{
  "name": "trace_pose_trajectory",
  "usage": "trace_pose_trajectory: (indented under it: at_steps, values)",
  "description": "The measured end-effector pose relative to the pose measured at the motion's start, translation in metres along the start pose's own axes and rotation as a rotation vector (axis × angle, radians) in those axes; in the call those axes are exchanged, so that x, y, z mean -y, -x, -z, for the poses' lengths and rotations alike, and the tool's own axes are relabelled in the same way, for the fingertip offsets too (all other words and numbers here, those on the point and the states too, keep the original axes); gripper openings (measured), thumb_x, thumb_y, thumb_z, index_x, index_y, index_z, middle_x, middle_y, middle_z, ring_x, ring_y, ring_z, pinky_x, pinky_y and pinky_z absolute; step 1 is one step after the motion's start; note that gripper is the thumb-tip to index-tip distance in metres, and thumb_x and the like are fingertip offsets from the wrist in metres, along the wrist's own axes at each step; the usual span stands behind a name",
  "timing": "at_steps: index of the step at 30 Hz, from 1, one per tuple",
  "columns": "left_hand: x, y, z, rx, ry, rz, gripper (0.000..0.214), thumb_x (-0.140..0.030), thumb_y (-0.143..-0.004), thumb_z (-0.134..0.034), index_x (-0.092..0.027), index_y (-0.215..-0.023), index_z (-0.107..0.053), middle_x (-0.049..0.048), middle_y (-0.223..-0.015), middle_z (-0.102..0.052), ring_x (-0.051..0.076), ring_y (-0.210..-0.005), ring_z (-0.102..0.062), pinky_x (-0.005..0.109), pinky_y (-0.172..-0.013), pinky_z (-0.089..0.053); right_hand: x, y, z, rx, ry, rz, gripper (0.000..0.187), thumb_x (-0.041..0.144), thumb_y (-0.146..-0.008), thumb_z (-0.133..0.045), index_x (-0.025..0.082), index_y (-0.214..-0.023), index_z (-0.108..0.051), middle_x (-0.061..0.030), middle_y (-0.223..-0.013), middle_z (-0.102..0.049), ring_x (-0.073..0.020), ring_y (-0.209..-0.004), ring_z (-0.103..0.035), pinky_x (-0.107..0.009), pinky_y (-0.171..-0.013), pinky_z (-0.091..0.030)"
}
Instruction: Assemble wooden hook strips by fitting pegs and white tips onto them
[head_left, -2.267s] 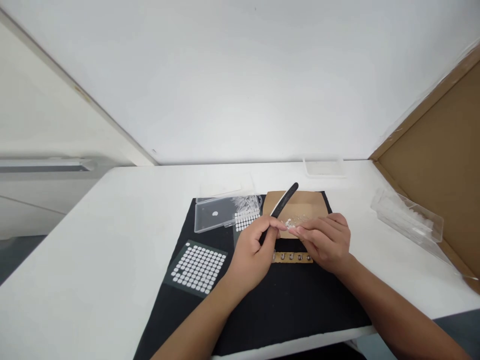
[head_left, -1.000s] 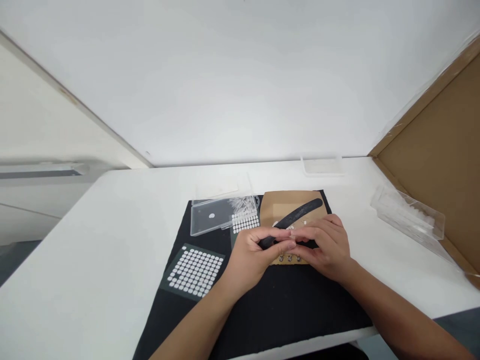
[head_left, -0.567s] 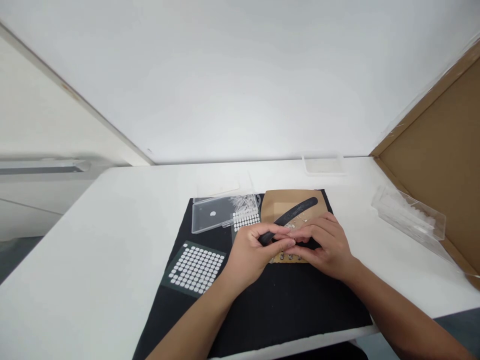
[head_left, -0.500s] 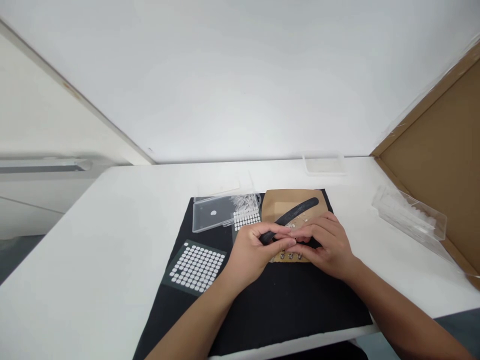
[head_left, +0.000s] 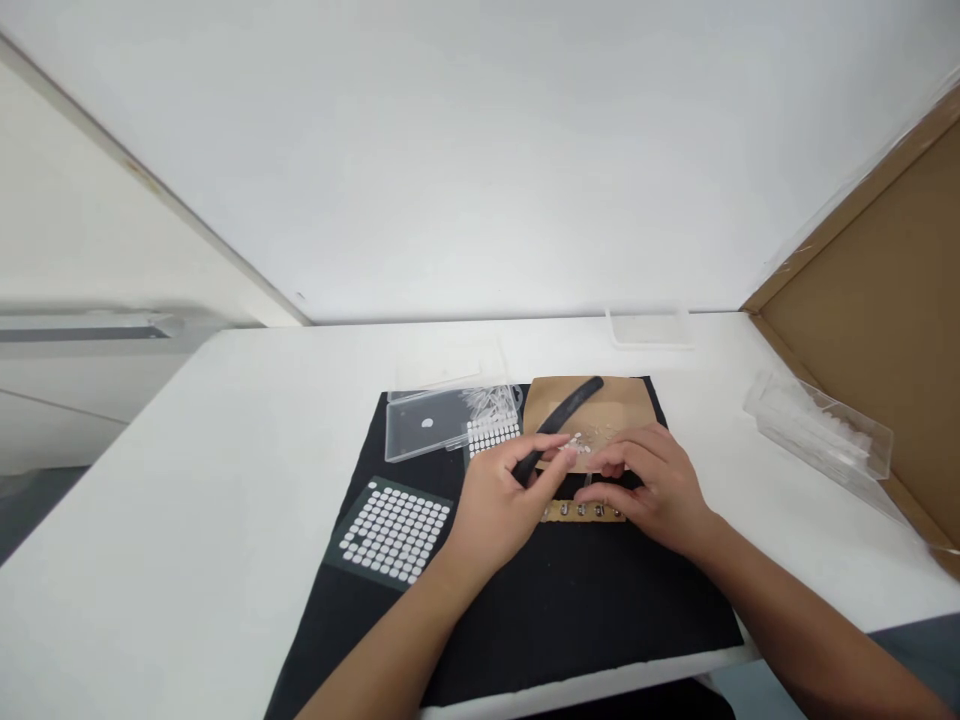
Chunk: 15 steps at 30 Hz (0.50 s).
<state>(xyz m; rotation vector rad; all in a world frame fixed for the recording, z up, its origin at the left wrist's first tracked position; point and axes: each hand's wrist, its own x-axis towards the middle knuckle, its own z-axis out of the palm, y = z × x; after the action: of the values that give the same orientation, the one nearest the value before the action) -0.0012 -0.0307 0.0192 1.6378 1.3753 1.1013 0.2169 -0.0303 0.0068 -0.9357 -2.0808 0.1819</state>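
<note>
My left hand (head_left: 501, 492) is closed around the lower part of a curved black nail file (head_left: 568, 404), whose far end points up and to the right. Its thumb and index finger nearly meet beside small white pieces (head_left: 577, 442). To the right, my right hand (head_left: 651, 485) has its thumb and fingertips close together on a small clear piece (head_left: 587, 481), too small to name surely. Below the fingers lies a tan strip (head_left: 574, 511) with several shiny metallic bits, partly covered by the hands. Brown paper (head_left: 551, 392) lies behind them, with small clear bits on it.
A black mat (head_left: 585, 620) covers the front of the white table (head_left: 187, 480). On it lie a dark green sheet of white dots (head_left: 394, 530) and an open clear case (head_left: 409, 430) holding clear slivers. Another clear box (head_left: 821, 425) stands right, near a cardboard panel (head_left: 877, 300).
My hands have drawn slightly apart; their fingertips met before. The nail file has swung more upright, its far end moving left and up. White pieces on the paper are now more visible.
</note>
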Motion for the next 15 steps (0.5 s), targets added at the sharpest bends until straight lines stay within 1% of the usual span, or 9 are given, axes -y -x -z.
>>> trace_pose_trajectory:
  at_steps: [3,6,10,15]
  values:
    - [0.001,-0.001,0.002,-0.137,-0.078,-0.078,0.023,-0.036,-0.101,-0.067,-0.021,-0.102,-0.084,0.0032,-0.093,-0.085,0.021,-0.09,-0.081,0.031,-0.084,-0.063,0.005,0.003,-0.003,0.062,-0.052,-0.025,0.031,0.051,-0.096,-0.08,0.02,-0.095,-0.074,0.0001,-0.08,-0.072,-0.0147,-0.074,-0.067,-0.032,-0.076,-0.044]
    - [0.004,-0.003,0.003,-0.227,-0.209,-0.154,0.022,-0.032,-0.103,-0.063,-0.02,-0.103,-0.082,0.0037,-0.093,-0.084,0.02,-0.086,-0.079,0.03,-0.081,-0.06,0.009,0.007,-0.008,0.131,-0.057,-0.015,0.036,0.056,-0.094,-0.08,0.021,-0.097,-0.075,0.0007,-0.081,-0.072,-0.0148,-0.074,-0.067,-0.033,-0.076,-0.043]
    - [0.006,-0.002,0.001,-0.289,-0.319,-0.258,0.02,-0.028,-0.104,-0.062,-0.019,-0.106,-0.08,0.005,-0.097,-0.083,0.018,-0.08,-0.077,0.029,-0.075,-0.057,0.01,0.012,-0.014,0.194,0.011,0.005,0.038,0.059,-0.095,-0.078,0.021,-0.094,-0.075,0.0005,-0.081,-0.071,-0.0155,-0.076,-0.067,-0.034,-0.077,-0.04]
    - [0.003,0.001,0.0,-0.323,-0.346,-0.305,0.019,-0.026,-0.104,-0.062,-0.019,-0.105,-0.079,0.0035,-0.089,-0.081,0.015,-0.071,-0.072,0.027,-0.069,-0.054,0.01,0.014,-0.018,0.195,0.038,0.007,0.037,0.058,-0.096,-0.077,0.021,-0.093,-0.075,0.0,-0.081,-0.07,-0.0164,-0.078,-0.067,-0.034,-0.078,-0.039]
